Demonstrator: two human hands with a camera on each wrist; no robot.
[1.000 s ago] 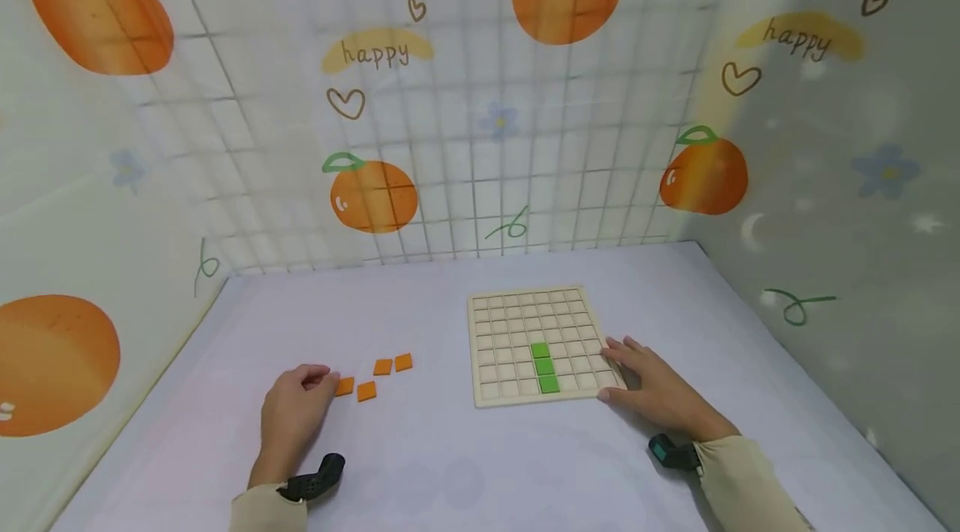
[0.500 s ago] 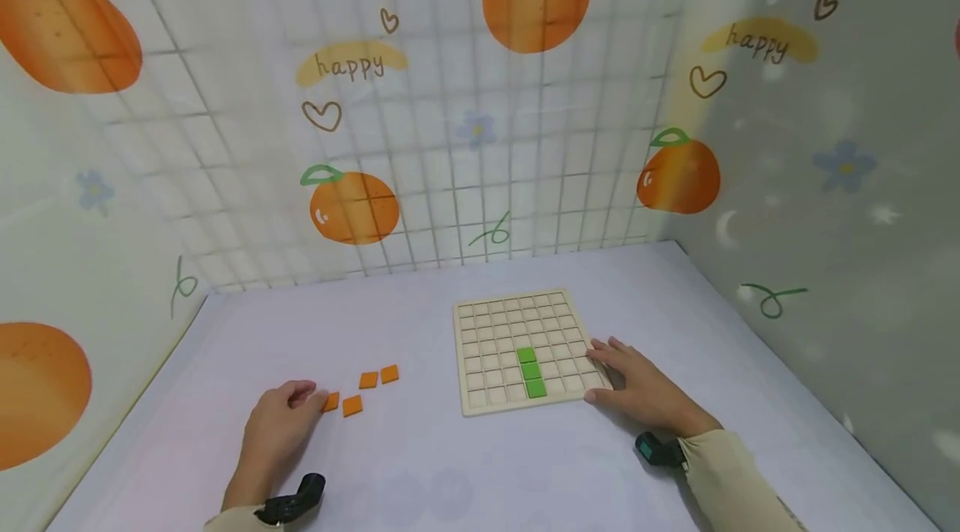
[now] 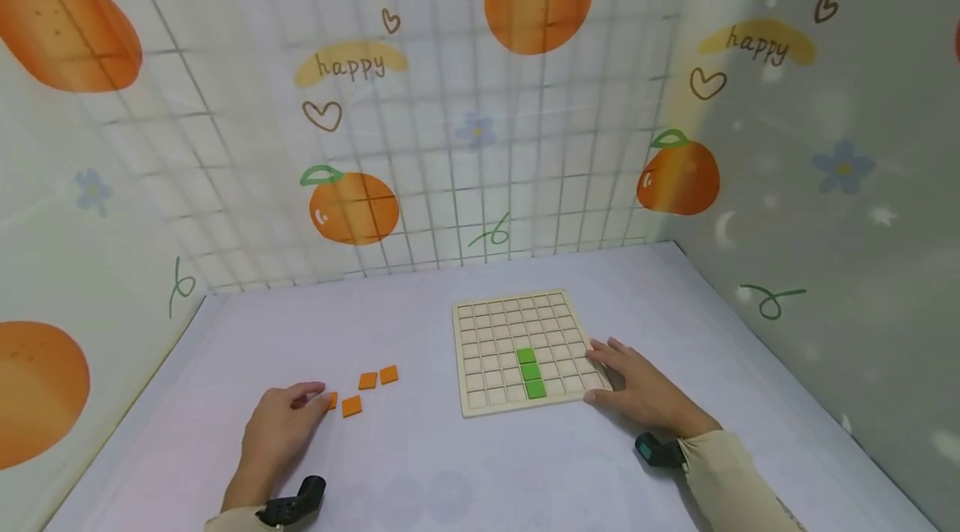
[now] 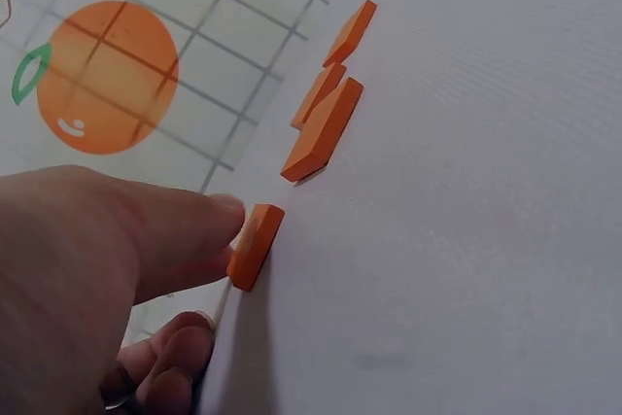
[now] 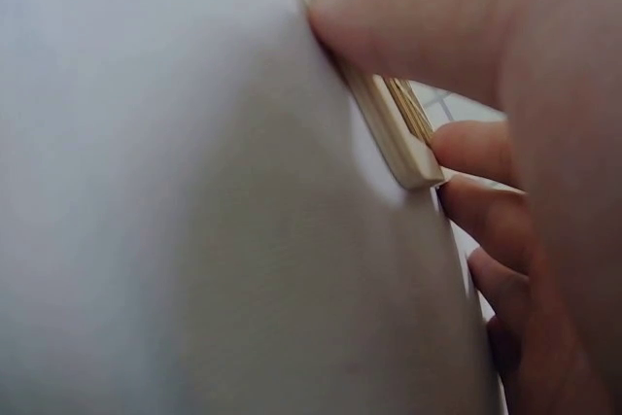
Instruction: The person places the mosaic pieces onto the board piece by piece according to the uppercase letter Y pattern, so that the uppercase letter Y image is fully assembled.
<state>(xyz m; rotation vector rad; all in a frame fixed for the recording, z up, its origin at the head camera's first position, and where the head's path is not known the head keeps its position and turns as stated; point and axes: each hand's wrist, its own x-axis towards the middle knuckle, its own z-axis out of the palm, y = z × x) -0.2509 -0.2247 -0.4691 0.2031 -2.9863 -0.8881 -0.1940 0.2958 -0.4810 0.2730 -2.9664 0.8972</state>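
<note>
In the head view, my left hand [image 3: 277,436] is at the left with its thumb and index finger at a small square orange tile [image 4: 256,248], pinching its edge; the fingers partly cover it from above. Other orange tiles [image 3: 352,406] lie flat just right of that hand. A pale wooden grid board [image 3: 491,340] lies right of centre, with three green tiles [image 3: 530,371] in one column of its cells. My right hand [image 3: 648,390] holds the board's near right corner, thumb along the front edge and fingers against the right side.
A white cloth covers the table [image 3: 420,465]. Printed curtains [image 3: 427,140] with oranges and a grid pattern stand behind and on both sides. Each wrist wears a black camera [image 3: 296,501].
The head view has shifted, so everything sits further left in it. The left index finger has straightened over the orange tile, which shows less now. The right hand stays on the board.
</note>
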